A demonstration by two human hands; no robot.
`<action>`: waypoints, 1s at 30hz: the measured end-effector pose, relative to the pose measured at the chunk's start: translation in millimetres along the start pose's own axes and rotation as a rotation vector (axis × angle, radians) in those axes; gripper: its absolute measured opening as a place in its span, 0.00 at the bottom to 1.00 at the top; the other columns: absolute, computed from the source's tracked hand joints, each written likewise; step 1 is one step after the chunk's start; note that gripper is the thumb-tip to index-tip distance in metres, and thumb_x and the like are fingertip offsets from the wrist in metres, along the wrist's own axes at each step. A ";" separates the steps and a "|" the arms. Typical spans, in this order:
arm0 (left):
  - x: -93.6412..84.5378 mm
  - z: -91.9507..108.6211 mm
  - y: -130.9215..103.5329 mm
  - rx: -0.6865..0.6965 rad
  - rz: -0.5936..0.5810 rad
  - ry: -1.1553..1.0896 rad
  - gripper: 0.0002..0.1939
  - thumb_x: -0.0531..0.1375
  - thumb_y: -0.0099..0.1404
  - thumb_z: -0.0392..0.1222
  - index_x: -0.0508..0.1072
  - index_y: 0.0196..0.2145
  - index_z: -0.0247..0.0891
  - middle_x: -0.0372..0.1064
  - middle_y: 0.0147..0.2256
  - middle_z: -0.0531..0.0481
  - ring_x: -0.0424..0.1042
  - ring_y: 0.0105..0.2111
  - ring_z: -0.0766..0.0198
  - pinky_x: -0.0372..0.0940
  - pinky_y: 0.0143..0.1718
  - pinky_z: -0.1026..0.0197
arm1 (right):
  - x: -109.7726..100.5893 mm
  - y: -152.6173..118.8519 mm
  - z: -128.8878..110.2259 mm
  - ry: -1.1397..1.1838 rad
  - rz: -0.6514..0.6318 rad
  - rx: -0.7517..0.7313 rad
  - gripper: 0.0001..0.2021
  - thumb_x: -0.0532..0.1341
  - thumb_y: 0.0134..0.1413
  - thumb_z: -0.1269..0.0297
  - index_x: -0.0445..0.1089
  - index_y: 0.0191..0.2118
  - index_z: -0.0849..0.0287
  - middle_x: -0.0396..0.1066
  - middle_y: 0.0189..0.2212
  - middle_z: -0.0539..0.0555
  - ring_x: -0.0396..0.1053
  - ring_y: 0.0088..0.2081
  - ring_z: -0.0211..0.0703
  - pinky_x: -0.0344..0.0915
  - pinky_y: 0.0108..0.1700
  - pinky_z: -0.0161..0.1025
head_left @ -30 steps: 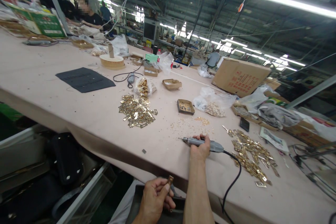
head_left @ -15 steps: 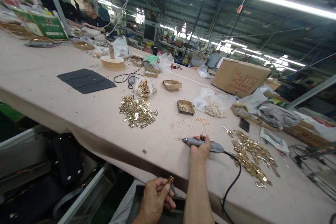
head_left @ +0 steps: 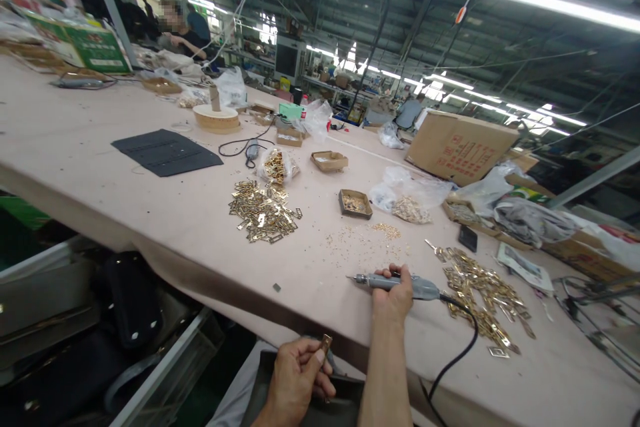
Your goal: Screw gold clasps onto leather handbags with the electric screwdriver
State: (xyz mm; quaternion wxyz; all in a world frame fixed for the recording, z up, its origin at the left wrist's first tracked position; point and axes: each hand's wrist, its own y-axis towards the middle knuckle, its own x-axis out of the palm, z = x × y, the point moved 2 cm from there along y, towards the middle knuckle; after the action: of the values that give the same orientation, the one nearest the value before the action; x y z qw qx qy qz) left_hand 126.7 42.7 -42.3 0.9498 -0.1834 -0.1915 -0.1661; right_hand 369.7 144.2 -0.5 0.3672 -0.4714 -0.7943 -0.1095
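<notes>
My right hand point(head_left: 395, 288) is wrapped round a grey electric screwdriver point(head_left: 425, 288), its thin bit pointing left just above the table. A black cord runs from the tool's rear end. Low in the view, my left hand point(head_left: 295, 373) pinches a small gold metal plate point(head_left: 326, 344) between thumb and fingers, over a dark piece point(head_left: 345, 395) on the lap. Tiny gold screws point(head_left: 386, 231) lie scattered beyond the screwdriver, near a small open box point(head_left: 355, 204) holding more of them. Gold rectangular frames point(head_left: 263, 212) form a pile to the left. More gold metal pieces point(head_left: 485, 293) are heaped on the right.
A black sheet point(head_left: 167, 153), a tape roll point(head_left: 216, 119) and a second corded tool point(head_left: 252, 152) lie farther back. A large carton point(head_left: 460, 147) and a phone point(head_left: 467, 238) are on the right. Dark bags point(head_left: 131, 300) fill a bin at lower left. Another person sits far off.
My right hand has moved right and slightly nearer with the screwdriver. The left hand keeps its pinch on the gold plate. The distant person has raised an arm.
</notes>
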 end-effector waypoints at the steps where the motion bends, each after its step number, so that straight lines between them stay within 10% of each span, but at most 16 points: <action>1: 0.5 0.4 0.4 -0.006 0.006 0.000 0.27 0.68 0.55 0.63 0.75 0.32 0.31 0.76 0.26 0.44 0.76 0.18 0.61 0.68 0.17 0.66 | -2.3 -2.1 -2.2 0.011 0.018 -0.009 0.13 0.67 0.53 0.60 0.61 0.35 0.56 0.68 0.29 0.43 0.63 0.21 0.31 0.69 0.27 0.35; 30: 3.4 0.6 -2.3 -0.001 0.007 -0.001 0.25 0.68 0.55 0.61 0.75 0.32 0.32 0.76 0.26 0.45 0.77 0.18 0.61 0.70 0.18 0.66 | -23.6 -1.9 -15.9 0.002 0.129 -0.015 0.14 0.69 0.52 0.61 0.61 0.34 0.56 0.69 0.27 0.44 0.64 0.20 0.32 0.70 0.25 0.36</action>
State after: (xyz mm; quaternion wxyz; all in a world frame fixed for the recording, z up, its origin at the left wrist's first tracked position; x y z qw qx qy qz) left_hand 128.6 40.1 -39.7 0.9501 -0.1847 -0.1914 -0.1629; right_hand 382.5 119.1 -5.1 0.3707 -0.5244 -0.7610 -0.0918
